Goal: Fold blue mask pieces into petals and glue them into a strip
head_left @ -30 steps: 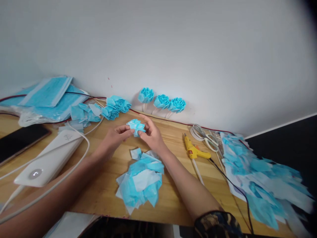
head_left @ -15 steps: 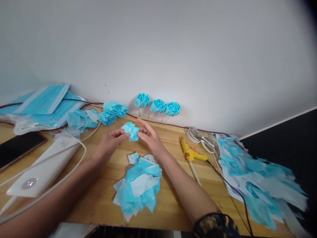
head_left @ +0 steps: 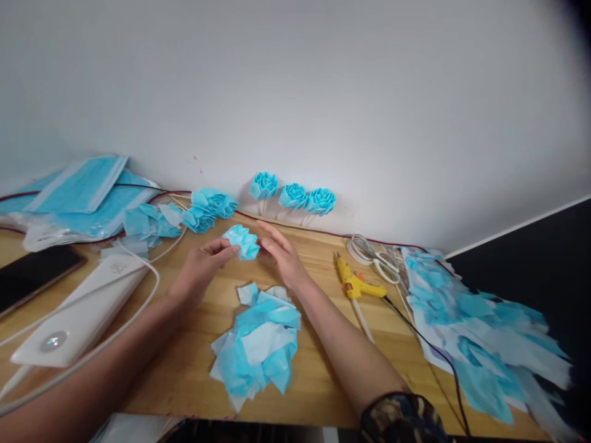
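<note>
Above the middle of the table, my left hand (head_left: 205,261) pinches the left end of a light-blue folded paper-like piece (head_left: 242,242) between thumb and fingers. Its upper edge shows zigzag pleats. My right hand (head_left: 285,258) is at the right end of this piece, index finger stretched out and thumb slightly apart from it. Whether other right fingers touch the piece from behind is hidden. Below both hands lies a loose pile of blue and white fabric-like scraps (head_left: 265,341).
Three blue flowers (head_left: 292,196) on stems lean by the wall, with more flowers (head_left: 210,209) lying left. A yellow glue gun (head_left: 357,284) and scissors (head_left: 386,267) lie right, before a scrap heap (head_left: 480,332). Face masks (head_left: 80,184), a phone (head_left: 39,277) and a white corded device (head_left: 83,311) occupy the left.
My right thumb has drawn back a little from the front of the pleated piece. The left hand keeps its pinch, and the view has shifted slightly.
</note>
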Demonstrator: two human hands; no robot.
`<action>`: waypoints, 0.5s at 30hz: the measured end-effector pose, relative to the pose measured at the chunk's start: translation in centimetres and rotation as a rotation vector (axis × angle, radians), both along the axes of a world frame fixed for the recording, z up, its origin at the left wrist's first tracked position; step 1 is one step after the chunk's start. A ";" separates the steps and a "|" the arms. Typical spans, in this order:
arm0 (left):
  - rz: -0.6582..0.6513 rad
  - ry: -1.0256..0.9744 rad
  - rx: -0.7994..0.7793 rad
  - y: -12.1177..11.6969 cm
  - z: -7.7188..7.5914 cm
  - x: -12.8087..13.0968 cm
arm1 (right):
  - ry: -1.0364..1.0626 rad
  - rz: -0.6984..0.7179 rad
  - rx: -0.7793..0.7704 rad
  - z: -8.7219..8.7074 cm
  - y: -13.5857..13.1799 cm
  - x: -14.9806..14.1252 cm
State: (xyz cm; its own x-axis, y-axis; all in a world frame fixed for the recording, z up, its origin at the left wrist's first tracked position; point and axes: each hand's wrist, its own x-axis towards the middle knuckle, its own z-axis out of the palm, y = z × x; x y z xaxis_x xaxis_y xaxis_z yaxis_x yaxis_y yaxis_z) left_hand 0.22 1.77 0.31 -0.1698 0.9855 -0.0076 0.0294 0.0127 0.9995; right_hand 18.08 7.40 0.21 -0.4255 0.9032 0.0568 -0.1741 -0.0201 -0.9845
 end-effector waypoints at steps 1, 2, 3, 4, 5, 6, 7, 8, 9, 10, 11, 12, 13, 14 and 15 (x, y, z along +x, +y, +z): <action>0.001 -0.002 0.002 0.0 -0.1 0.0 | 0.001 0.010 0.006 -0.1 0.0 0.0; 0.004 -0.003 0.003 0.0 -0.2 -0.1 | 0.006 0.022 0.012 -0.2 0.0 -0.1; 0.011 -0.003 0.004 0.0 -0.3 -0.1 | 0.015 0.034 0.017 -0.3 0.1 -0.1; 0.018 -0.001 0.005 0.0 -0.3 0.0 | 0.027 0.044 0.019 -0.4 0.1 -0.1; 0.024 0.004 0.007 0.0 -0.2 0.0 | 0.041 0.052 0.021 -0.4 0.1 -0.2; 0.028 0.013 0.010 0.0 -0.1 0.0 | 0.052 0.056 0.026 -0.5 0.2 -0.2; 0.030 0.030 0.014 -0.1 0.1 0.1 | 0.057 0.056 0.034 -0.5 0.2 -0.2; 0.032 0.059 0.025 -0.1 0.2 0.1 | 0.055 0.053 0.045 -0.5 0.2 -0.2; 0.030 0.103 0.053 -0.1 0.3 0.2 | 0.047 0.050 0.057 -0.4 0.3 -0.1; 0.026 0.163 0.102 0.0 0.4 0.1 | 0.038 0.047 0.069 -0.4 0.4 0.0; 0.017 0.235 0.171 0.0 0.4 0.1 | 0.030 0.045 0.080 -0.3 0.6 0.2; -0.004 0.315 0.250 0.1 0.3 0.0 | 0.020 0.041 0.086 -0.3 0.9 0.4; -0.035 0.395 0.320 0.2 0.1 -0.2 | 0.002 0.036 0.088 -0.3 1.2 0.8; -0.071 0.467 0.368 0.3 -0.1 -0.3 | -0.032 0.028 0.086 -0.4 1.6 1.2; -0.111 0.527 0.380 0.5 -0.3 -0.5 | -0.092 0.020 0.079 -0.5 2.0 1.7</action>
State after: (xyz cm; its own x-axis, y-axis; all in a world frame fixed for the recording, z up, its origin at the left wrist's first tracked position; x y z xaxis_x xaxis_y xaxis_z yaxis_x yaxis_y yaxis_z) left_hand -0.30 2.23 -0.03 0.0471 0.9150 0.4008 0.4972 -0.3695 0.7851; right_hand 19.74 9.41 -0.31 -0.4504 0.8885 0.0873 -0.0833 0.0555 -0.9950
